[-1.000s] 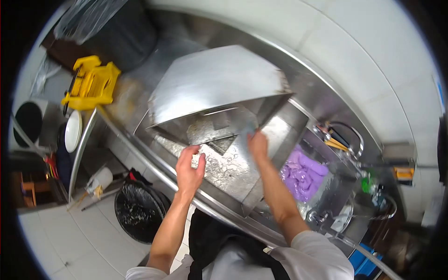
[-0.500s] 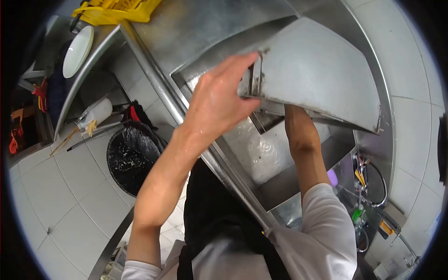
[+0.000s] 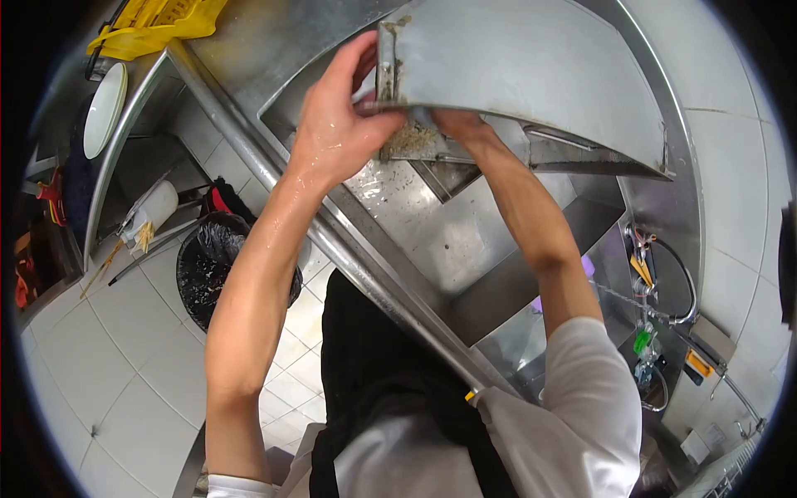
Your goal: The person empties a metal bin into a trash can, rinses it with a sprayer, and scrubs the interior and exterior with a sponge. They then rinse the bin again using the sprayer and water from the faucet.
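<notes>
A large box-like metal piece [image 3: 515, 58] with a flat grey face is held tilted over the sink [image 3: 407, 241]. Grime stains its left end and corners. My left hand [image 3: 336, 124] is wrapped round that left end, thumb beneath and fingers behind the edge. Under the near edge, my right hand [image 3: 459, 126] reaches into the open side of the piece, its fingers mostly hidden and blurred. Wet, yellowish-brown bits [image 3: 413, 141] lie inside beside my right hand. Water drops shine on my left forearm.
A metal rail [image 3: 332, 241] runs along the sink's front. To the left are a lined black bin [image 3: 207, 266], white plates [image 3: 105, 109] and a yellow rack [image 3: 162, 21]. A hose tap [image 3: 689, 290] and small tools are on the right.
The metal piece has moved left and up in view with my left hand on it. My right hand has shifted left inside it, and the yellowish bits now show.
</notes>
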`<state>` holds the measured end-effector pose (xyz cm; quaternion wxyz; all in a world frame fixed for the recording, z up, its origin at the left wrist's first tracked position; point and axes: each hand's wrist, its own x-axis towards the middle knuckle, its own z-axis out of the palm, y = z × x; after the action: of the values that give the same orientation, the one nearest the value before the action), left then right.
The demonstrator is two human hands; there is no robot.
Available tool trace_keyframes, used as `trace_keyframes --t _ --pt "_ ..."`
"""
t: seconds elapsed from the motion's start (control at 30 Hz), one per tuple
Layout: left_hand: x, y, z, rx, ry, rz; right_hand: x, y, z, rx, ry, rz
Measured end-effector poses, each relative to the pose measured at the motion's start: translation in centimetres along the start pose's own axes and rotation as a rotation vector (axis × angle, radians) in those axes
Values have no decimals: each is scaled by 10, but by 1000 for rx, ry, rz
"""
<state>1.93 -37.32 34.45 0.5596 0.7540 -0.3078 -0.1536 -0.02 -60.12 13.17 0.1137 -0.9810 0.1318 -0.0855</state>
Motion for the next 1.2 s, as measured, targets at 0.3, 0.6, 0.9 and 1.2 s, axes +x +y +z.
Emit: trace_keyframes --t 0.3,0.6,0.9,1.2 --pt "16 -28 31 93 92 129 3 -13 65 -68 125 76" --pt "38 -29 30 95 72 249 0 14 -15 61 -105 138" --pt "63 -40 32 178 0 290 -17 -12 50 208 -392 117" --pt "63 -30 42 9 29 341 -35 21 -4 -67 -517 68"
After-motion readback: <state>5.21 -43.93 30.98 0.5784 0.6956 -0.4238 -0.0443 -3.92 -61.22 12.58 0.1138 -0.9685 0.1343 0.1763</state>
